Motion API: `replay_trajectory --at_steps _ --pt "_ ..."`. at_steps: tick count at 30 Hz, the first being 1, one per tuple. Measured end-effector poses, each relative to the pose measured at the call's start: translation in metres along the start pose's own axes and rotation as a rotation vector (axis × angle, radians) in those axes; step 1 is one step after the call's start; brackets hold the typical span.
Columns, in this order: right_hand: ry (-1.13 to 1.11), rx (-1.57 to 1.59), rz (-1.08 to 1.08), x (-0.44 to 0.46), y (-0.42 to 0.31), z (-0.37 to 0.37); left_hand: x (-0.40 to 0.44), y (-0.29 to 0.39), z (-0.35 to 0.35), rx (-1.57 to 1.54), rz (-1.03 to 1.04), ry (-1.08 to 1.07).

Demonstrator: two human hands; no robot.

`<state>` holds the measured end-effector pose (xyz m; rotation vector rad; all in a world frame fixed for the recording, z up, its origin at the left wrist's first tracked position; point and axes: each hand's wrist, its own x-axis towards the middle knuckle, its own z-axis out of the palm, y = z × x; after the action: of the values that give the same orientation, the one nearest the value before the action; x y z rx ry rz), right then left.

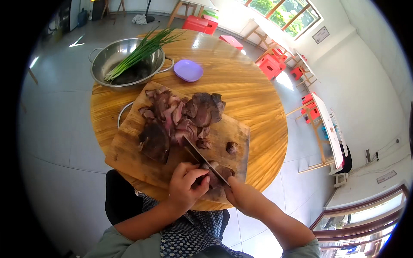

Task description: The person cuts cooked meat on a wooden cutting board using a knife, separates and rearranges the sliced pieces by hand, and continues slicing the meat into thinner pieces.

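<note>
On a wooden cutting board lies a pile of dark cooked meat, partly in slices and partly in big chunks. My right hand grips a knife by its handle, the blade slanting up and left across the board. Under the blade is a piece of meat, partly hidden by the knife and fingers. Curled fingers of my left hand press against this piece, close to the blade. A small meat chunk sits apart on the board's right side.
The board rests on a round wooden table. Beyond it stand a steel two-handled pan holding green onions and a purple plate. Red stools and white tables line the room's right side.
</note>
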<state>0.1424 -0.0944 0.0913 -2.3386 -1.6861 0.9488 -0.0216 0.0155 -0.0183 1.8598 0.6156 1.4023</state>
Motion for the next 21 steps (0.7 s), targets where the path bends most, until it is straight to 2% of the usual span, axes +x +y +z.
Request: replay_trajectory --at_steps 2,4,6,8,10,11,12,14,15,17,18,20,21 --pt "0.010 -0.036 -0.056 -0.013 0.008 -0.007 -0.002 -0.002 -0.002 -0.017 -0.050 -0.018" --pt "-0.127 -0.057 0.215 -0.033 0.009 -0.014 -0.004 -0.002 -0.001 -0.026 -0.052 -0.009" --pt "-0.054 -0.023 0.162 -0.033 0.022 -0.003 -0.003 -0.002 0.000 -0.040 -0.041 -0.025" --pt "0.016 0.005 0.098 -0.033 0.026 0.000 -0.002 -0.005 0.002 0.025 0.056 -0.002" --pt "0.051 0.291 0.217 -0.031 0.014 -0.015 -0.004 -0.007 0.001 0.011 0.069 -0.012" --pt "-0.002 0.458 0.297 -0.034 0.009 -0.023 -0.004 -0.007 0.000 -0.006 0.077 -0.022" --pt "-0.004 0.467 0.287 -0.037 0.014 -0.022 -0.004 -0.005 -0.002 0.006 0.082 -0.026" --pt "0.122 0.742 0.037 -0.044 0.026 -0.014 -0.004 0.000 -0.001 0.055 0.131 -0.052" --pt "0.125 0.747 0.027 -0.046 0.031 -0.008 -0.004 0.001 0.001 0.062 0.139 -0.054" --pt "0.314 0.905 -0.077 -0.049 0.044 0.009 -0.008 0.000 0.003 0.031 0.080 -0.052" --pt "0.315 0.919 -0.081 -0.052 0.050 0.016 -0.006 0.002 -0.001 0.040 0.084 -0.061" --pt "0.396 1.042 -0.094 -0.056 0.061 0.030 0.001 0.008 -0.018 0.128 0.140 -0.219" --pt "0.393 1.060 -0.098 -0.057 0.064 0.038 0.001 0.008 -0.027 0.142 0.142 -0.231"
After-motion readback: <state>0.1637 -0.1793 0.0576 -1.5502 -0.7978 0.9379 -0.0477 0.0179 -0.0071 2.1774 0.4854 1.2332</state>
